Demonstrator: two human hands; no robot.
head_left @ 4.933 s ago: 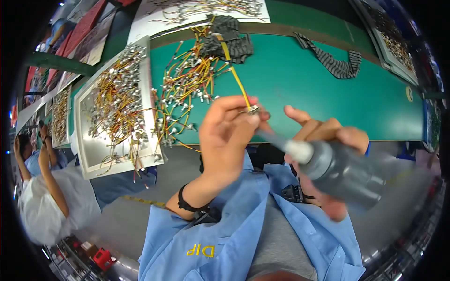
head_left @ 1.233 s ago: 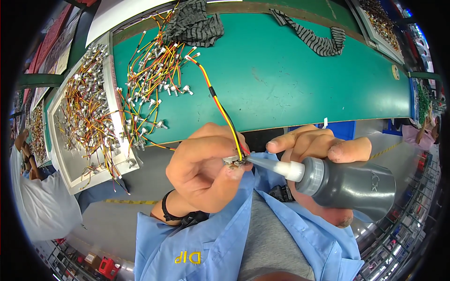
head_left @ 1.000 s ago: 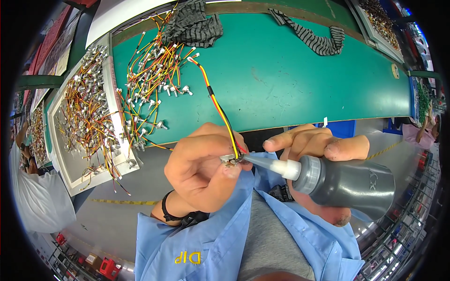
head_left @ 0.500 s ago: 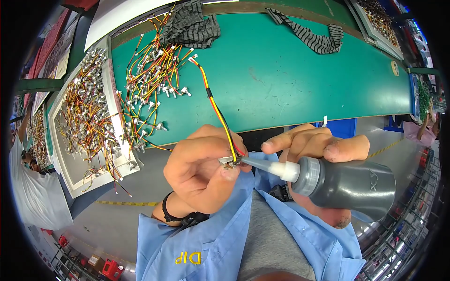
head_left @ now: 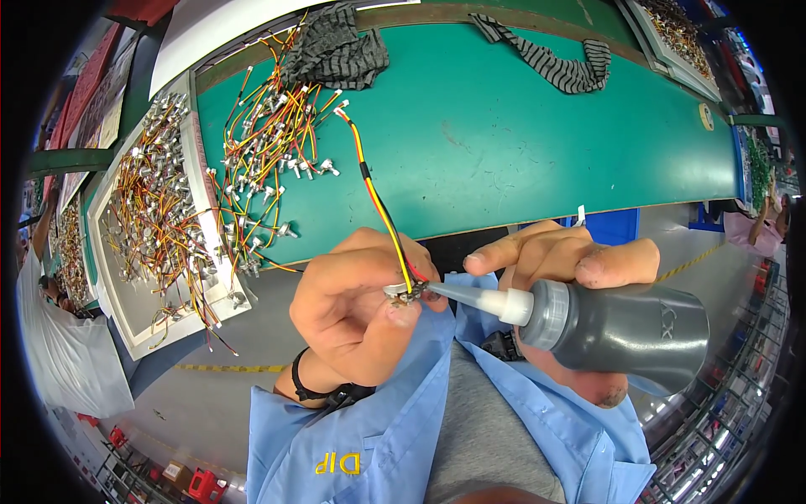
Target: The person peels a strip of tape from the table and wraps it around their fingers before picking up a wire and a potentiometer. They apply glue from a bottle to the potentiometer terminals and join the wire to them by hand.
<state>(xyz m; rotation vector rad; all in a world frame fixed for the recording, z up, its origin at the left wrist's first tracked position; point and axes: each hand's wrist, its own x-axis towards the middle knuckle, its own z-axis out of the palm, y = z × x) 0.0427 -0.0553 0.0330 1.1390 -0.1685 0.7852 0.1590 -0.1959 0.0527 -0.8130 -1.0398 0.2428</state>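
Observation:
Pinched between the thumb and fingers of my left hand (head_left: 353, 307) is a small metal potentiometer (head_left: 398, 291). Its red, yellow and black wires (head_left: 382, 208) rise from it toward the bench and end in a white plug. My right hand (head_left: 550, 254) holds a dark grey squeeze bottle (head_left: 642, 336) lying on its side, gripped from above and below. The bottle's tapered translucent nozzle (head_left: 470, 296) points left, and its tip is at the wire joints of the potentiometer. Whether any liquid comes out is too small to see.
A green bench (head_left: 504, 143) bears a pile of wired potentiometers (head_left: 269, 160) on the left. Next to it stands a white tray (head_left: 201, 151) full of similar parts. Striped grey cloths (head_left: 340, 55) lie at the far edge, and another tray (head_left: 676, 42) stands far right.
My left hand and the potentiometer have shifted slightly left, and the wires lean a little more to the left. The nozzle tip stays at the wire joints.

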